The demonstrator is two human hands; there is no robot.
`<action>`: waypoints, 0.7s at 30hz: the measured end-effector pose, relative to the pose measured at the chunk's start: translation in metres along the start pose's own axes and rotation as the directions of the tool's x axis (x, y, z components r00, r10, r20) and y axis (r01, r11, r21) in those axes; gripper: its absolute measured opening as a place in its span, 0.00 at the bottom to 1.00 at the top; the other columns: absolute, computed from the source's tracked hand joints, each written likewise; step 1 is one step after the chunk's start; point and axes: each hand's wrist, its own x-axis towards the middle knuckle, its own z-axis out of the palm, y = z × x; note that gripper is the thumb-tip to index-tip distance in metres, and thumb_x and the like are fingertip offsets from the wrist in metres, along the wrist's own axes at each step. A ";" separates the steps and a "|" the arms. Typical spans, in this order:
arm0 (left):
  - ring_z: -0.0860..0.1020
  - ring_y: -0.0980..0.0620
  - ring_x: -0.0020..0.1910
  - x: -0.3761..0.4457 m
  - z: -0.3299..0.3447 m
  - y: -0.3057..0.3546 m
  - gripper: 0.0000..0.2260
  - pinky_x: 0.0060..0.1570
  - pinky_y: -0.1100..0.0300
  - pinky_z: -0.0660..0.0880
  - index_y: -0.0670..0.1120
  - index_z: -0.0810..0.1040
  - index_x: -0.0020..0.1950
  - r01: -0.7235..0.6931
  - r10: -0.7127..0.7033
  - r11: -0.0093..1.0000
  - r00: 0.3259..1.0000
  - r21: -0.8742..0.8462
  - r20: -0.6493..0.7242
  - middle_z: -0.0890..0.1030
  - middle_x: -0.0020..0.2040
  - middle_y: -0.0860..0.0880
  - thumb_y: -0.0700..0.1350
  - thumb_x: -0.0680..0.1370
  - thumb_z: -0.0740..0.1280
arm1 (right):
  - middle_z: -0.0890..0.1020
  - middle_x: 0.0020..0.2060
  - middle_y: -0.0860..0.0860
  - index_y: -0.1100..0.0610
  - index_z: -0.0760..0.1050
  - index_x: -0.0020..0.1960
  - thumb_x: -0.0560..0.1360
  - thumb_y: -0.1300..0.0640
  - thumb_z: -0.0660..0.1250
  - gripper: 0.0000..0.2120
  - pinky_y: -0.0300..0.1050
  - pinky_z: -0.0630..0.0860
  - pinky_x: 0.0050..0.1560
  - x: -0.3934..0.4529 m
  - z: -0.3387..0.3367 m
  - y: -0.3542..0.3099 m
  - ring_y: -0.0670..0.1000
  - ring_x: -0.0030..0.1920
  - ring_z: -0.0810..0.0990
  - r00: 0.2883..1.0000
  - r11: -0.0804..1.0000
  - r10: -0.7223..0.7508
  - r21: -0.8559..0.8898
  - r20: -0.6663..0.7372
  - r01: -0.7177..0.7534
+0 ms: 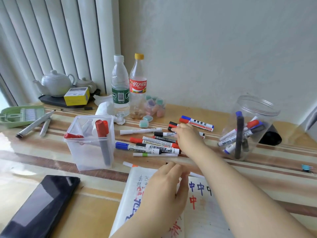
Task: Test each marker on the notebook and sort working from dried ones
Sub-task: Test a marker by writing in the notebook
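Fingers (pixel 174 130) of the right hand (pixel 186 134) reach into a loose pile of markers (pixel 154 146) on the striped, glossy tabletop (pixel 51 162), their tips curled down onto a black-capped marker (pixel 164 134); whether they actually pinch it cannot be told, since the hand hides the contact. Nearer the camera, the left hand (pixel 164 188) lies palm-down with fingers relaxed and close together on the open notebook (pixel 200 212), whose white pages carry test strokes and characters in blue, red and black ink. White-barrelled markers with red, blue and black caps lie mostly side by side between the two hands, with two more, red and blue (pixel 197 123), set just behind the right hand. Left of the pile stands a square, clear plastic box (pixel 91 143) holding a few red-capped markers, one upright against its wall. Well to the right, a round transparent jar (pixel 248 129) leans tilted, several markers heaped inside it. Behind the pile stand two clear plastic bottles (pixel 128 86), one white-capped, one yellow-capped with a red label. A dark, glossy phone (pixel 41 206) lies flat at lower left.
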 end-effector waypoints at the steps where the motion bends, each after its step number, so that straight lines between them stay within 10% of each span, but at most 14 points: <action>1: 0.72 0.61 0.36 0.000 0.000 0.000 0.06 0.35 0.71 0.67 0.51 0.74 0.44 0.006 -0.006 1.000 1.000 0.002 0.007 0.76 0.38 0.58 0.45 0.72 0.58 | 0.75 0.61 0.53 0.55 0.72 0.67 0.80 0.62 0.57 0.17 0.48 0.65 0.63 0.002 0.002 0.000 0.56 0.63 0.68 1.000 1.000 0.005 -0.011 0.006 -0.005; 10: 0.71 0.60 0.43 0.003 -0.002 -0.003 0.08 0.38 0.73 0.66 0.50 0.76 0.46 0.042 -0.039 0.997 0.998 0.062 -0.040 0.76 0.43 0.56 0.47 0.73 0.58 | 0.71 0.58 0.53 0.59 0.71 0.62 0.80 0.60 0.58 0.11 0.46 0.71 0.49 -0.029 -0.031 0.003 0.54 0.52 0.75 0.993 0.998 -0.028 0.045 -0.117 0.034; 15: 0.69 0.50 0.55 0.005 -0.007 -0.002 0.10 0.54 0.59 0.68 0.45 0.77 0.54 -0.008 0.045 0.969 0.989 0.248 -0.144 0.76 0.57 0.47 0.43 0.73 0.67 | 0.73 0.62 0.48 0.53 0.68 0.64 0.81 0.56 0.57 0.12 0.41 0.68 0.59 -0.107 -0.068 0.012 0.49 0.61 0.71 0.991 0.992 -0.121 0.024 -0.057 0.122; 21: 0.78 0.49 0.39 -0.003 -0.004 0.012 0.20 0.39 0.56 0.75 0.48 0.79 0.46 -0.218 0.141 0.917 0.961 0.335 0.240 0.79 0.39 0.53 0.54 0.79 0.50 | 0.78 0.51 0.45 0.48 0.66 0.57 0.74 0.60 0.69 0.17 0.42 0.75 0.45 -0.191 -0.074 0.019 0.49 0.50 0.78 0.985 0.985 -0.168 -0.020 0.023 0.169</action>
